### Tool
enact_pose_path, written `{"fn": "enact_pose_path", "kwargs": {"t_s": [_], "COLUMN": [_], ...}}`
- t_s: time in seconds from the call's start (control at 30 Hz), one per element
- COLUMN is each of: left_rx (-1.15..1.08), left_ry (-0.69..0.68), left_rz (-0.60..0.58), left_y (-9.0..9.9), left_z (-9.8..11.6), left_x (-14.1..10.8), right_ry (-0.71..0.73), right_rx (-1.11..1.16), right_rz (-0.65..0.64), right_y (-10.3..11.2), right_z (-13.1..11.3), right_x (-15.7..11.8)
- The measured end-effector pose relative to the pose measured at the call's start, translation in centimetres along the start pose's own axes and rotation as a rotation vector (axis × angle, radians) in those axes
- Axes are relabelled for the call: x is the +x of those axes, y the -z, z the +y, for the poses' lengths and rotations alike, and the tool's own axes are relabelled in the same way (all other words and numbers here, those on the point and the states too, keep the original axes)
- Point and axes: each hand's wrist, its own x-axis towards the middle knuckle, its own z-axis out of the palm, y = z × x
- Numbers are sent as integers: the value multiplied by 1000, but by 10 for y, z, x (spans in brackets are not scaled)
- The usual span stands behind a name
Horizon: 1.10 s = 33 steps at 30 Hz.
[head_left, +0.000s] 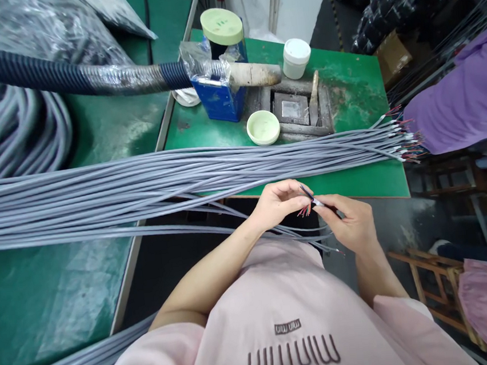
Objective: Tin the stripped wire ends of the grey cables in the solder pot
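Observation:
My left hand [279, 203] is closed, thumb and fingers pinching the thin coloured wires [304, 211] that fan out of a stripped cable end [316, 202]. One dark wire sticks up past the fingertips. From the other side, my right hand [350, 221] grips that same cable end just behind its white part. Both hands are close together in front of my body, past the table's near edge. Just beyond them lies a thick bundle of grey cables [191, 173], with bared coloured ends at the right. A few loose grey cables [304, 235] hang below my hands.
Behind the bundle are a solder pot [292, 109] with a brush-like tool [314, 98], a pale green bowl [263, 128], a white tub [296, 58], a blue box [220, 98] and a ribbed hose [130, 78]. A person in a purple sleeve [462, 89] is at the right.

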Motion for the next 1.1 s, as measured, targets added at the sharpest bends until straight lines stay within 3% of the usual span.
{"fn": "enact_pose_path", "kwargs": {"t_s": [0.27,0.5,0.63,0.73,0.83,1.0,1.1], "left_rx": [-13,-147,17,262,320,37,32], "left_ry": [16,71,-52,-250,-369,-107,-90], "left_rz": [155,174,217,253,214,214,169], "left_y": [-1,-10,-12,-12,-9,0,4], "left_z": [-5,-13,-13,-11,-11,-16,-14], "left_x": [1,1,-3,-8,-9,1,6], "right_ry": [-68,-140,-172,-206,-207,-165,-155], "right_rx": [92,297,347,346,352,338,314], "right_rz": [-3,156,214,226,205,166,126], "right_y": [-3,-20,-24,-24,-24,-23,-21], "right_z": [5,13,17,19,20,18,17], "right_x": [-2,-5,-7,-7,-8,-8,-8]}}
